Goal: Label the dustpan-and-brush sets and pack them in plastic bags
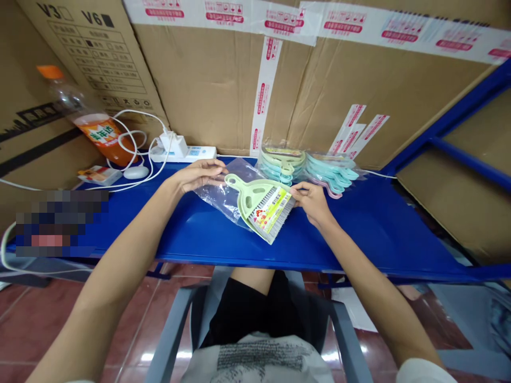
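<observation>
A pale green mini dustpan and brush set [243, 199] lies tilted over the near part of the blue table, its handle pointing to the upper left. Grey bristles and a yellow label card [273, 206] show on its face. My right hand [313, 202] is closed on the set's right corner, thumb and fingers pinching it by the label. At the handle end, my left hand [202, 175] pinches a clear plastic bag [217, 201]. This bag spreads beneath and left of the set; whether any of the set is inside it I cannot tell.
Behind the set sit bagged stacks of green-and-blue dustpans [281, 162] and blue dustpans [331, 170]. On the left are an orange soda bottle [106, 135], a power strip [195, 153], white cables and a small box [99, 175]. Cardboard walls [215, 90] border the blue table [371, 229].
</observation>
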Demonstrator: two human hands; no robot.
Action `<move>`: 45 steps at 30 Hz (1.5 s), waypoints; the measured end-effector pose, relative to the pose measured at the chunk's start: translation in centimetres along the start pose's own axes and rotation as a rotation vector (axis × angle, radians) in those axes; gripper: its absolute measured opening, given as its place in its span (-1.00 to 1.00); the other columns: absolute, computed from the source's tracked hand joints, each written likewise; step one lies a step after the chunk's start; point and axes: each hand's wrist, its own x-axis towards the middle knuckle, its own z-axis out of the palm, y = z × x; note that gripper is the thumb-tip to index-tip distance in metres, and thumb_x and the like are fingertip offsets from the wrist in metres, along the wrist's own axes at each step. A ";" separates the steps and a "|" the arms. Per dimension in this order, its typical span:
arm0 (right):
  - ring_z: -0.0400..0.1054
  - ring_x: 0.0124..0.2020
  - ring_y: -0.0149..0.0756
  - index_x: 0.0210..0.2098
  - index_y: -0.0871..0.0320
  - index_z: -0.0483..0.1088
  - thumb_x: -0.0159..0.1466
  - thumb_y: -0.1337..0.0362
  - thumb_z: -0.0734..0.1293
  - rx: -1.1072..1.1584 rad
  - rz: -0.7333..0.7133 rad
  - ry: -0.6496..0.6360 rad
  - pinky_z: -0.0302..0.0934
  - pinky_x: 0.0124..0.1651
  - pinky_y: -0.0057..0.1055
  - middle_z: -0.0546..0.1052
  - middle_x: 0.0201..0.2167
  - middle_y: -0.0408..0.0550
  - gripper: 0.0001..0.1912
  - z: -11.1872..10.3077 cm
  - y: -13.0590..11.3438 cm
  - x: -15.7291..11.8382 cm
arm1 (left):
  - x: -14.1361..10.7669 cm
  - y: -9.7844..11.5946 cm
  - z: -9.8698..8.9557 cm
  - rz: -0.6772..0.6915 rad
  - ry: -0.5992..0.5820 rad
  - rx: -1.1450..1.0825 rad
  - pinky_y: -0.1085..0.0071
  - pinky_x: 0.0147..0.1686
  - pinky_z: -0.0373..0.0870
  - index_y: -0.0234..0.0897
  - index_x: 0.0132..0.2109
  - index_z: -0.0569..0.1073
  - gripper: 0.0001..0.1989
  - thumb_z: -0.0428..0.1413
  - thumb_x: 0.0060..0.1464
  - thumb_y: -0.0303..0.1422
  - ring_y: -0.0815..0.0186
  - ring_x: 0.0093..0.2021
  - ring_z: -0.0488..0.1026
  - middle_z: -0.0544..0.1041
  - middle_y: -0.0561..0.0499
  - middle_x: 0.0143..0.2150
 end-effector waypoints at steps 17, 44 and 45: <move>0.53 -0.39 -0.21 -0.33 0.14 0.61 -0.08 -0.23 0.69 0.026 -0.038 -0.016 0.57 -0.33 -0.26 0.66 -0.37 -0.02 -0.38 0.6 0.3 -0.6 | -0.3 -0.6 3.5 -0.223 -0.135 0.028 0.10 -0.07 0.77 -0.25 0.58 0.18 0.00 0.48 0.12 -0.40 -0.11 -0.03 0.76 0.74 -0.35 -0.01; 0.64 -0.09 -0.05 0.07 0.06 0.54 0.48 -0.27 0.25 0.382 0.261 -0.444 0.56 -0.13 -0.20 0.70 -0.16 0.04 -0.43 0.9 -1.2 -2.7 | -0.2 -0.1 5.4 -0.131 0.011 0.053 0.34 -0.13 0.77 -0.37 -0.02 0.78 -0.71 0.45 0.07 -0.48 0.10 -0.15 0.76 0.76 -0.23 -0.13; 0.64 -0.11 -0.09 0.05 0.06 0.54 0.47 -0.22 0.31 0.405 0.256 -0.441 0.56 -0.13 -0.23 0.71 -0.15 0.02 -0.49 0.8 -1.1 -2.7 | -0.2 0.0 5.7 -0.143 0.017 0.059 0.35 -0.12 0.77 -0.37 -0.01 0.78 -0.70 0.45 0.07 -0.47 0.10 -0.14 0.76 0.76 -0.24 -0.11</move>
